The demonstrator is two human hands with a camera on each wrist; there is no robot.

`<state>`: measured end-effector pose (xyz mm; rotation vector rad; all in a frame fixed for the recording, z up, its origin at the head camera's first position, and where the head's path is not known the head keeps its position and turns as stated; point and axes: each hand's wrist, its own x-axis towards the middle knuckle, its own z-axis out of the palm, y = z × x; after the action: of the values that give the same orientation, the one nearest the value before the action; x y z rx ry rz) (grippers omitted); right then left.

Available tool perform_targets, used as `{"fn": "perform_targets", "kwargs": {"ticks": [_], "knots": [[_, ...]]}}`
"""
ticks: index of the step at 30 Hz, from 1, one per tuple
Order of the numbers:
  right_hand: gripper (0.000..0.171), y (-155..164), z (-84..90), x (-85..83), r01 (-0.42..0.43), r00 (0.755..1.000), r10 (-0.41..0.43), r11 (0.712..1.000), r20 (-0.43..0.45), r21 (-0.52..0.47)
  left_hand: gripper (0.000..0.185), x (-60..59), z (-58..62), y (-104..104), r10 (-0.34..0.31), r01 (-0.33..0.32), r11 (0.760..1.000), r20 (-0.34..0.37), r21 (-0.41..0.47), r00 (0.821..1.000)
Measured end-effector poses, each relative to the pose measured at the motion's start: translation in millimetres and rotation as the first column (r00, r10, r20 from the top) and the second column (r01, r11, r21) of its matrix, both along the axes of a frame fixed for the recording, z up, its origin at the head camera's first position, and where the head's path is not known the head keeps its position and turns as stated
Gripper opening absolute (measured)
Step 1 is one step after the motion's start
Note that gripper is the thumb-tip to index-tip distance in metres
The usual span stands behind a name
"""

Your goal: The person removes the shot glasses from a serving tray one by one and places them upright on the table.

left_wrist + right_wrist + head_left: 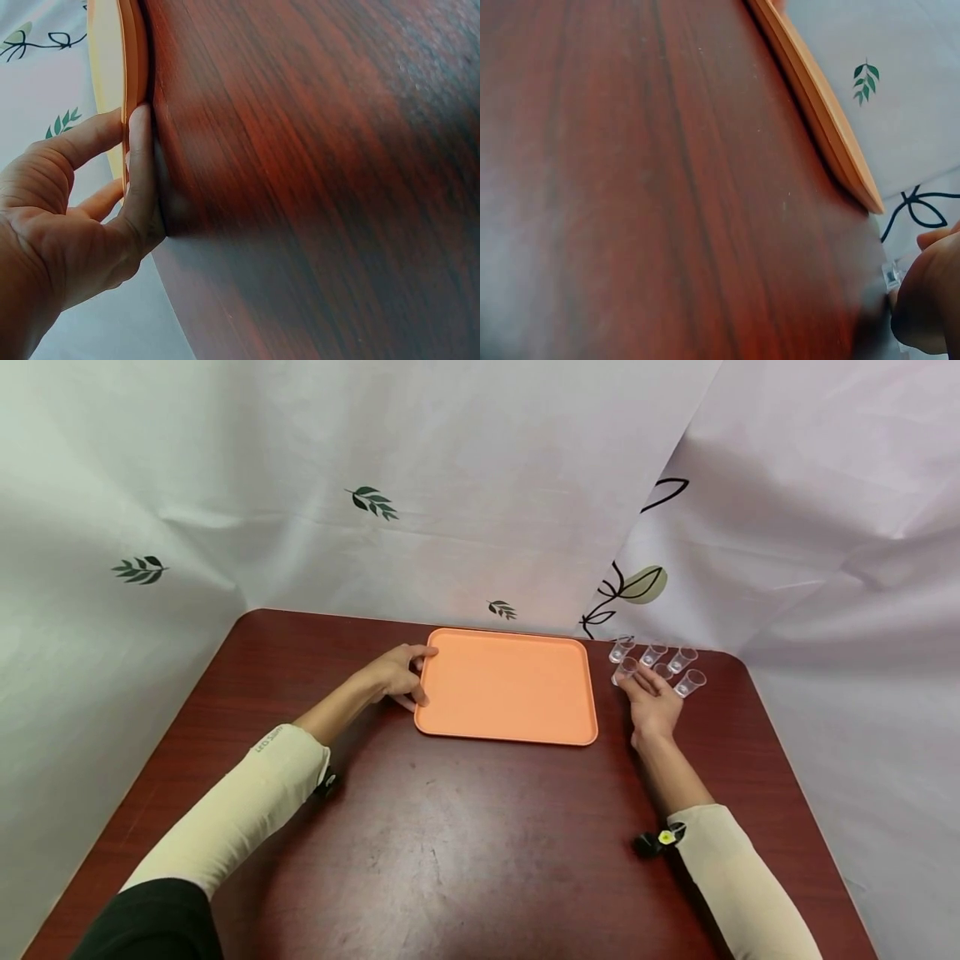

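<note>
An orange rectangular tray (506, 689) lies flat toward the back of the dark red table. At its left end, my left hand (396, 675) grips the rim; the left wrist view shows the fingers over the edge of the tray (135, 56) and the thumb along its outer side. Right of the tray stand several small clear plastic cups (682, 660) in a close group. My right hand (652, 703) reaches in among them, thumb and fingers around the front-left cup (625, 671). In the right wrist view that hand (930, 296) shows only partly, at the lower right edge.
The wooden table (450, 827) has rounded back corners. A white curtain (465, 502) with leaf prints hangs right behind the table and along both sides. The tray's right edge faces the cups across a narrow strip of tabletop.
</note>
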<state>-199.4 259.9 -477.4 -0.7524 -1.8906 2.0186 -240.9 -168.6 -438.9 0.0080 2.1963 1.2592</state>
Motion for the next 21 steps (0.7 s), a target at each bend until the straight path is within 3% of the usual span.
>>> {"fn": "perform_targets", "kwargs": {"ticks": [7,14,17,21], "knots": [[0.055,5,2.9,11.7,-0.016,1.0,0.017,0.999,0.018,-0.043,0.109,-0.4,-3.2,-3,-0.019,0.019,1.0,-0.023,-0.008,1.0],[0.034,13,8.2,23.8,-0.109,0.994,0.11,0.991,0.014,-0.079,0.101,2.9,-8.0,-16,-0.029,0.03,1.0,-0.09,0.01,0.996],[0.029,19,11.4,30.7,-0.227,0.973,0.227,0.974,0.044,-0.011,0.098,5.7,-10.1,-21,-0.014,0.017,0.999,-0.119,0.03,0.993],[0.037,23,19.2,35.0,-0.406,0.912,0.41,0.907,-0.009,0.107,0.099,7.7,-8.3,-28,0.029,-0.029,1.0,-0.21,0.003,0.977]]}}
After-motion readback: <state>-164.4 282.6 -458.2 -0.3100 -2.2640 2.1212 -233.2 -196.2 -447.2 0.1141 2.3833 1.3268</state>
